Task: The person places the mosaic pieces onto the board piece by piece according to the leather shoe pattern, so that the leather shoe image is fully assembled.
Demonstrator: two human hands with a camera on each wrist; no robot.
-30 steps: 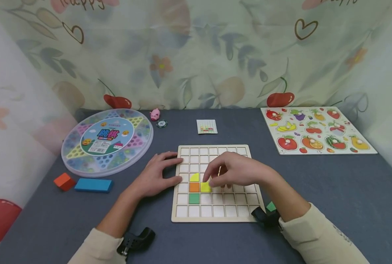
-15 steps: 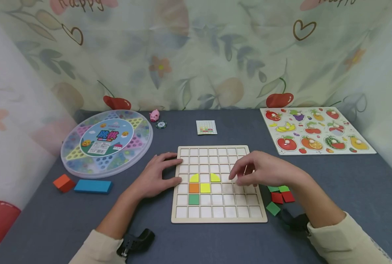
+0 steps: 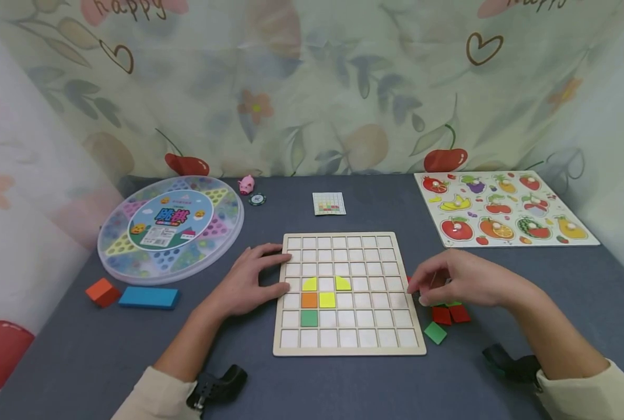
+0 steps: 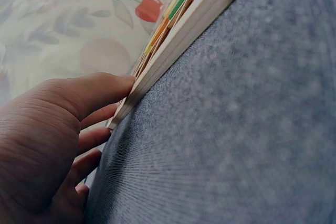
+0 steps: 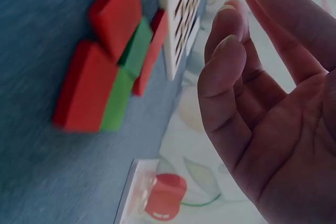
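Observation:
A wooden grid board [image 3: 370, 318] lies on the table. In its cells sit an orange square tile [image 3: 309, 300], a yellow square tile [image 3: 326, 300], a green tile [image 3: 309, 318] and two yellow tiles [image 3: 343, 283] with a rounded corner. My left hand [image 3: 249, 281] touches the board's left edge with thumb and fingertips. Beyond the right edge, my right hand [image 3: 464, 277] hovers with loosely bent fingers and holds nothing. Beneath it lie loose red tiles [image 3: 460, 313] and green tiles [image 3: 435, 333], partly hidden in the head view; the right wrist view shows several red tiles [image 5: 86, 87] bunched with green ones.
Behind the board lies a small pattern card [image 3: 329, 203]. At left are a round Chinese checkers box [image 3: 223, 233], a blue block [image 3: 148, 297] and an orange block [image 3: 102, 291]. A pink pig figure [image 3: 246, 185] stands near a chip [image 3: 256, 199]. A fruit puzzle board [image 3: 511, 236] lies back right.
My right hand has moved right, from over the board to above the loose tiles. A second yellow rounded tile shows in the grid where the hand was. The left hand stays put.

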